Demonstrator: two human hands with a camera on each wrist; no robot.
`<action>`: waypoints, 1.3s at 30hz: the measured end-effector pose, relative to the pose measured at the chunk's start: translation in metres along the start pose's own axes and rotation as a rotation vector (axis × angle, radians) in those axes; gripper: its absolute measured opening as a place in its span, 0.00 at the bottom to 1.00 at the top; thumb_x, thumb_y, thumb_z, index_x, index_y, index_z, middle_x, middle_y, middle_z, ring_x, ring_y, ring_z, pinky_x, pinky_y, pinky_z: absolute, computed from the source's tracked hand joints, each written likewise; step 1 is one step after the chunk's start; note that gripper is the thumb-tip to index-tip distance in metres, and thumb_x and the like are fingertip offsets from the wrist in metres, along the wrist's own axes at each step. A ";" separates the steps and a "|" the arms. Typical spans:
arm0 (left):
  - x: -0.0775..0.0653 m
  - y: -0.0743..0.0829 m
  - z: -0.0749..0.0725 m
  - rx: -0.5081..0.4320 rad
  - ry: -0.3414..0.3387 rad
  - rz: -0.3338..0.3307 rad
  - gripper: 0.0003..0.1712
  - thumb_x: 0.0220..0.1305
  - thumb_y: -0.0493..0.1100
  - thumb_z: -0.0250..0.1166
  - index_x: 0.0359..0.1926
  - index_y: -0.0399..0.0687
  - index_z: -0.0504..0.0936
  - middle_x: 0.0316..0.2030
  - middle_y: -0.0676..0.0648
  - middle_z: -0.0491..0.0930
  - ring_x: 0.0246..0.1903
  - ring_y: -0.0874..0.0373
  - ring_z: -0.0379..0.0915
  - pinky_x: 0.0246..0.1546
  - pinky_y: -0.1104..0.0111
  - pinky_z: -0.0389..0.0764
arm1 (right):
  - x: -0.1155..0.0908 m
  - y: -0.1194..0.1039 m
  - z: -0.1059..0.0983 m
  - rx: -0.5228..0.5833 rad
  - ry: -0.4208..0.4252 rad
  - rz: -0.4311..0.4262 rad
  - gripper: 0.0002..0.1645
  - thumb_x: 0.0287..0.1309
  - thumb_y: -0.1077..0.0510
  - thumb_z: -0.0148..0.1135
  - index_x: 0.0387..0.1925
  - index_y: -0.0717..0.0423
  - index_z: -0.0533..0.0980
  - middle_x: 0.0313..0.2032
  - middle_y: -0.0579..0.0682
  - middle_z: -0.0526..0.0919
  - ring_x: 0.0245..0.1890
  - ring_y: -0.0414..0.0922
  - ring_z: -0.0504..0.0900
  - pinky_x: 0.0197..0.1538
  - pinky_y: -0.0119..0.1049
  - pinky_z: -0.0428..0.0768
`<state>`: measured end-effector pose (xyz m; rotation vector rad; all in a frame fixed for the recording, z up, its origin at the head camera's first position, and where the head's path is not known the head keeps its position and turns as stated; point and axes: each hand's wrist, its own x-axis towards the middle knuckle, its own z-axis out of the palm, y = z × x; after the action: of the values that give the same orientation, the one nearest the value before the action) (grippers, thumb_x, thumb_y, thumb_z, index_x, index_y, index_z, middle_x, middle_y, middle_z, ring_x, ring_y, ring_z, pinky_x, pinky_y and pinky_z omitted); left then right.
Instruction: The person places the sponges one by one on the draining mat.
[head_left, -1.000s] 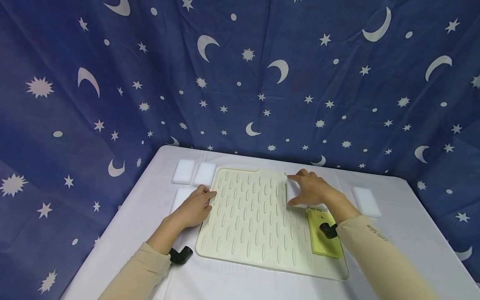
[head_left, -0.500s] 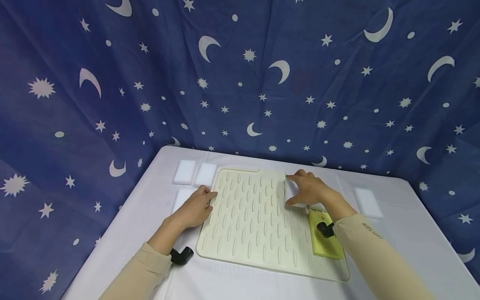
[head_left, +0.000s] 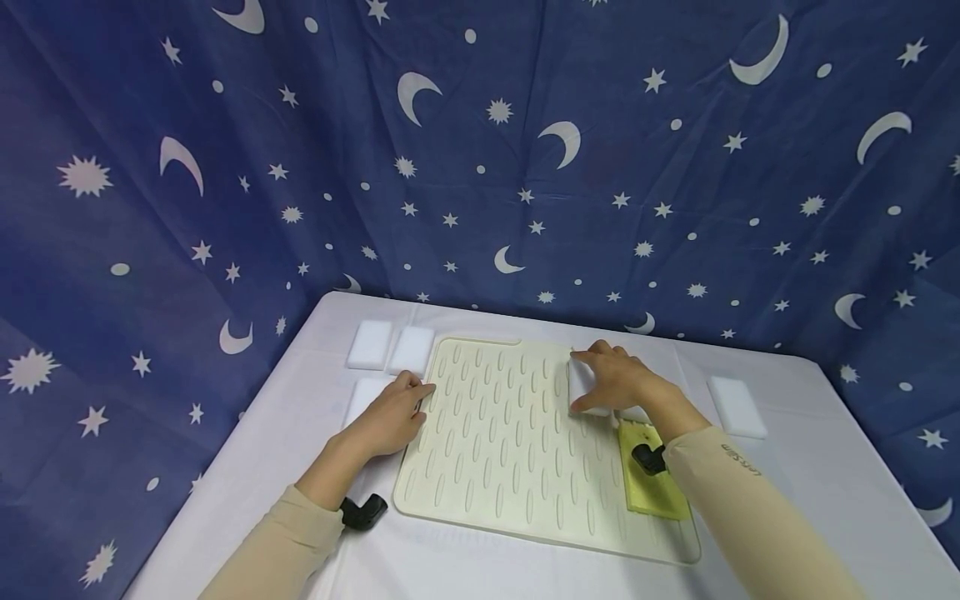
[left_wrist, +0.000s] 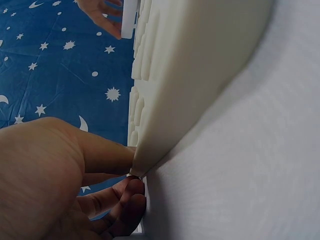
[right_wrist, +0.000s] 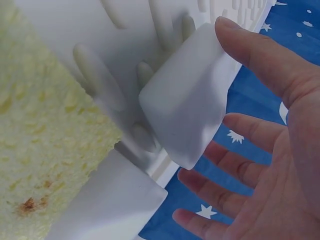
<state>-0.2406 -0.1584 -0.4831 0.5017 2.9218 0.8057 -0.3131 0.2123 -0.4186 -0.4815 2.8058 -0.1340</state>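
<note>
At near right on the mat (head_left: 502, 467) lies a yellow sponge (head_left: 649, 493); the left hand (head_left: 390, 419) pinches the mat's left edge; at far right, the right hand (head_left: 626, 382) (the nearer one) holds a white block (head_left: 582, 383) leftward, long axis seemingly near-to-far

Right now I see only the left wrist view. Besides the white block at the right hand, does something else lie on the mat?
Observer: Yes, a yellow sponge lies near the right edge of the mat.
Operator: Please, does it have some mark?
Observer: A reddish-brown spot shows on it.
Operator: And to the right of the mat?
Observer: One more white block lies there on the table.
</note>
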 end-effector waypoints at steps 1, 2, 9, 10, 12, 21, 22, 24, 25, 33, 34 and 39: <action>0.000 0.000 0.000 0.000 -0.001 -0.001 0.29 0.71 0.35 0.63 0.71 0.34 0.73 0.57 0.40 0.72 0.51 0.51 0.69 0.58 0.57 0.75 | 0.000 0.000 0.000 0.000 -0.001 0.000 0.61 0.48 0.34 0.79 0.78 0.50 0.63 0.72 0.60 0.66 0.69 0.63 0.68 0.67 0.65 0.70; 0.000 0.000 0.000 -0.001 -0.001 -0.001 0.29 0.71 0.35 0.63 0.71 0.34 0.73 0.57 0.39 0.72 0.51 0.51 0.69 0.58 0.57 0.75 | 0.000 0.000 0.001 0.001 -0.001 0.001 0.61 0.48 0.34 0.79 0.78 0.50 0.63 0.72 0.60 0.66 0.69 0.63 0.68 0.67 0.64 0.70; 0.000 0.000 0.000 -0.002 -0.003 -0.003 0.29 0.71 0.35 0.63 0.71 0.34 0.73 0.57 0.39 0.72 0.52 0.50 0.69 0.58 0.56 0.75 | 0.003 0.001 0.002 0.008 -0.015 0.009 0.63 0.46 0.33 0.80 0.79 0.49 0.62 0.72 0.60 0.65 0.69 0.63 0.68 0.68 0.64 0.70; 0.000 0.000 0.000 -0.003 -0.003 -0.003 0.29 0.71 0.35 0.63 0.71 0.34 0.73 0.57 0.39 0.72 0.52 0.50 0.69 0.58 0.56 0.75 | 0.003 0.002 0.003 0.009 -0.018 0.011 0.63 0.47 0.33 0.80 0.79 0.49 0.62 0.72 0.60 0.65 0.70 0.63 0.68 0.68 0.64 0.70; 0.000 0.000 -0.001 -0.006 -0.004 -0.002 0.29 0.71 0.34 0.63 0.71 0.34 0.73 0.57 0.39 0.72 0.52 0.50 0.69 0.59 0.55 0.74 | 0.004 0.002 0.003 0.014 -0.024 0.019 0.63 0.47 0.34 0.80 0.79 0.48 0.62 0.73 0.59 0.65 0.70 0.62 0.67 0.69 0.64 0.69; 0.000 0.001 -0.001 -0.002 -0.002 -0.004 0.29 0.71 0.34 0.63 0.71 0.34 0.73 0.57 0.39 0.72 0.53 0.49 0.70 0.59 0.55 0.74 | 0.005 0.001 0.004 0.016 -0.027 0.007 0.62 0.46 0.34 0.80 0.78 0.50 0.63 0.72 0.60 0.66 0.69 0.63 0.69 0.68 0.64 0.69; 0.000 0.001 -0.001 0.000 -0.001 -0.004 0.29 0.70 0.34 0.63 0.71 0.34 0.73 0.57 0.38 0.72 0.53 0.49 0.70 0.59 0.55 0.75 | 0.006 0.001 0.004 0.017 -0.028 0.006 0.62 0.46 0.34 0.80 0.78 0.50 0.63 0.72 0.60 0.66 0.69 0.62 0.69 0.68 0.64 0.69; 0.000 0.001 -0.001 0.000 0.001 -0.008 0.29 0.70 0.34 0.63 0.71 0.34 0.73 0.58 0.38 0.72 0.53 0.49 0.70 0.60 0.55 0.75 | 0.006 0.002 0.004 0.016 -0.031 0.003 0.62 0.47 0.34 0.80 0.78 0.50 0.63 0.72 0.60 0.66 0.69 0.62 0.69 0.68 0.64 0.69; 0.000 0.002 -0.001 0.001 0.003 -0.009 0.29 0.70 0.35 0.63 0.71 0.34 0.73 0.58 0.38 0.72 0.53 0.49 0.70 0.60 0.55 0.75 | 0.006 0.002 0.004 0.016 -0.033 0.000 0.62 0.47 0.34 0.80 0.78 0.51 0.63 0.72 0.60 0.66 0.69 0.62 0.68 0.68 0.64 0.70; 0.000 0.003 -0.002 0.001 -0.003 -0.013 0.29 0.70 0.35 0.63 0.71 0.34 0.73 0.59 0.38 0.72 0.54 0.49 0.70 0.60 0.55 0.75 | 0.008 0.000 0.003 0.017 -0.053 0.013 0.62 0.47 0.35 0.80 0.79 0.51 0.62 0.72 0.60 0.66 0.70 0.62 0.68 0.68 0.64 0.70; 0.000 0.003 -0.002 0.003 -0.002 -0.011 0.29 0.70 0.35 0.63 0.71 0.34 0.73 0.59 0.38 0.72 0.54 0.49 0.71 0.61 0.55 0.75 | 0.009 0.000 0.003 0.017 -0.055 0.016 0.62 0.47 0.35 0.80 0.79 0.51 0.62 0.72 0.60 0.66 0.69 0.62 0.68 0.68 0.64 0.70; 0.000 0.003 -0.002 0.005 -0.001 -0.003 0.29 0.70 0.34 0.63 0.70 0.33 0.73 0.59 0.37 0.72 0.54 0.48 0.71 0.61 0.54 0.75 | 0.012 0.000 0.006 0.008 -0.061 0.023 0.63 0.47 0.35 0.81 0.79 0.51 0.61 0.72 0.60 0.66 0.70 0.62 0.68 0.69 0.64 0.70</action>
<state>-0.2401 -0.1573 -0.4801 0.4980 2.9240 0.7973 -0.3217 0.2082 -0.4277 -0.4436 2.7492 -0.1231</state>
